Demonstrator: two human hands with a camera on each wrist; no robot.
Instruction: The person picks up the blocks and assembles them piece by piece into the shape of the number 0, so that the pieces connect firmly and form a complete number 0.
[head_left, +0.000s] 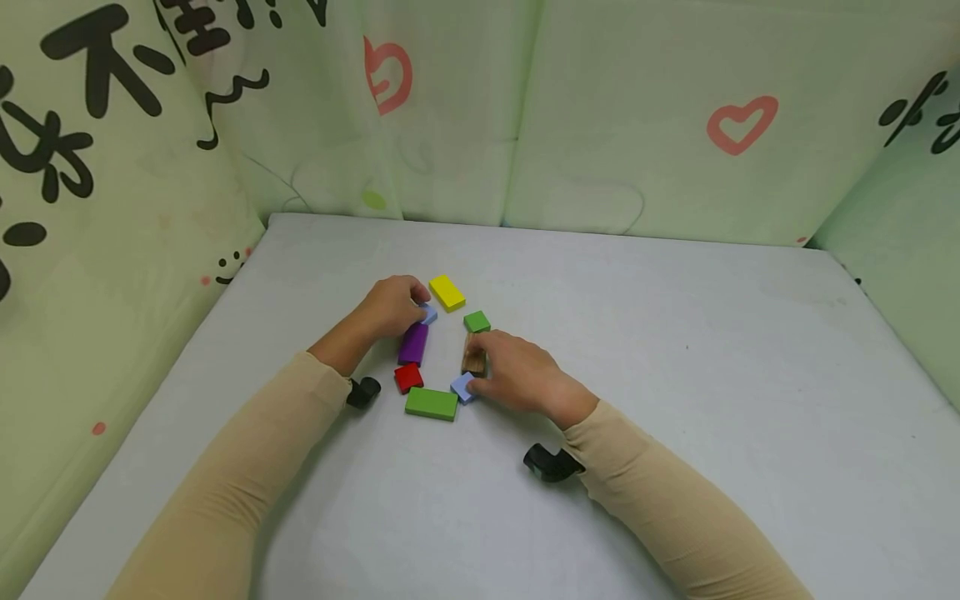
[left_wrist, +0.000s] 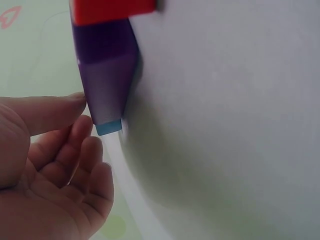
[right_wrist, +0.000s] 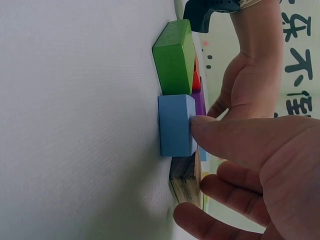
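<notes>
My left hand (head_left: 393, 305) is at the far left of a ring of blocks, pinching a light blue block (head_left: 430, 314) between thumb and fingers. That block adjoins the end of a purple block (head_left: 413, 344), which hides most of it in the left wrist view. My right hand (head_left: 521, 373) spans the ring's right side with fingers apart. Its thumb touches another light blue block (right_wrist: 175, 126), while the other fingers lie along a brown wooden block (right_wrist: 186, 182). A long green block (head_left: 431, 403) adjoins this light blue block.
A red block (head_left: 408, 378) sits between the purple and long green blocks. Beyond the wooden block is a small green block (head_left: 477, 321), with a yellow block (head_left: 447, 293) at the far end. The white table (head_left: 712, 400) is bordered by printed pale green curtains (head_left: 622, 108).
</notes>
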